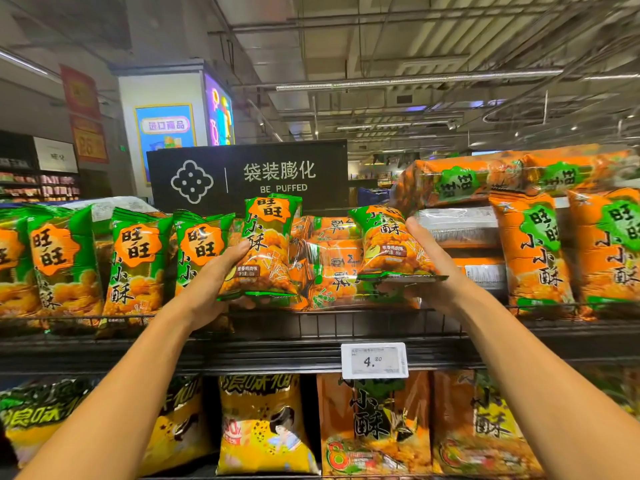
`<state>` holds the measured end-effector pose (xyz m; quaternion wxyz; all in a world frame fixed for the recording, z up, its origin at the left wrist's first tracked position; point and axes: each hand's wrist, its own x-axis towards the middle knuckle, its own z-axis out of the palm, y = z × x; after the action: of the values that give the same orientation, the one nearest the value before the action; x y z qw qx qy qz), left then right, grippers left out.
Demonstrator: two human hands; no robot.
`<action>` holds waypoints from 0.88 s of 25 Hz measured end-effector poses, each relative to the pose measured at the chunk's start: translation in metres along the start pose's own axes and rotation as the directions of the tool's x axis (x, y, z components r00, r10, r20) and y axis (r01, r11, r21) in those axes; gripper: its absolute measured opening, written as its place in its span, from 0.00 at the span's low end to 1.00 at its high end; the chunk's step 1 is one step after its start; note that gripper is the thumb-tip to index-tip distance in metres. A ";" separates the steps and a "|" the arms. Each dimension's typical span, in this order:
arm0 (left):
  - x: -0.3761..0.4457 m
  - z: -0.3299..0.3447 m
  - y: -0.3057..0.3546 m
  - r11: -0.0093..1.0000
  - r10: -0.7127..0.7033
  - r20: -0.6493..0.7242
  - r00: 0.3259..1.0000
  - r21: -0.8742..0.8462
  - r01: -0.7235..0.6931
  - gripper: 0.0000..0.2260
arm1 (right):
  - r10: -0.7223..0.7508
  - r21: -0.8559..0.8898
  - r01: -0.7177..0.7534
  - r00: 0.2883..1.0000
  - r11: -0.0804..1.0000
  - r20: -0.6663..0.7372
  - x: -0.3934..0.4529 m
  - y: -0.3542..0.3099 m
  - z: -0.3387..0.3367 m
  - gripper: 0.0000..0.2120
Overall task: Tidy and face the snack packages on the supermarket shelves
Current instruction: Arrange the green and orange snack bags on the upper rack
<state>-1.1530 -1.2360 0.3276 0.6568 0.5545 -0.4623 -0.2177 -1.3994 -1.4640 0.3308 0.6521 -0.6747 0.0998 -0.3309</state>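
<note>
Both bare forearms reach up from the bottom of the view toward the top shelf, and the advice for this step follows them from left to right. Furthest left, a row of green Want Want snack bags (135,261) stands upright and faces forward on the wire shelf (346,323), so it sets the pattern to match. Next, the left hand (211,285) holds a green bag (266,251) upright just beside that row, fingers curled under its bottom seam and thumb pressed along its left edge; this bag should slide in touching the last standing one, label square to the aisle and base seated behind the shelf's front rail. Between the hands lies a jumbled heap of orange-and-clear packs (329,265), some on their sides, and it probably needs pushing back or standing up first, or the new bags will tip onto it. The right hand (429,268) grips a second green bag (391,244), tilted with its top leaning left, thumb along the right edge and fingers hidden beneath; it wants righting before it goes down beside the first. Light grips at the seams seem wise, since the puffed contents likely crush easily. At far right, orange bags (533,247) stand faced under flat-stacked multipacks (485,178); green stock should stay clear of that block. Below, the price tag (374,360) marks roughly where the gap sits.
</note>
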 end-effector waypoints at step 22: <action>-0.004 0.002 0.006 0.996 -0.016 -0.038 0.999 -0.088 0.013 0.23 | -0.098 -0.008 0.099 0.993 0.995 0.063 0.017 0.014 -0.006 0.38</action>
<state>-1.1580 -1.2325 0.3320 0.6880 0.5325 -0.4352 -0.2318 -1.3859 -1.4807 0.3224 0.6340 -0.6925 0.0481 -0.3408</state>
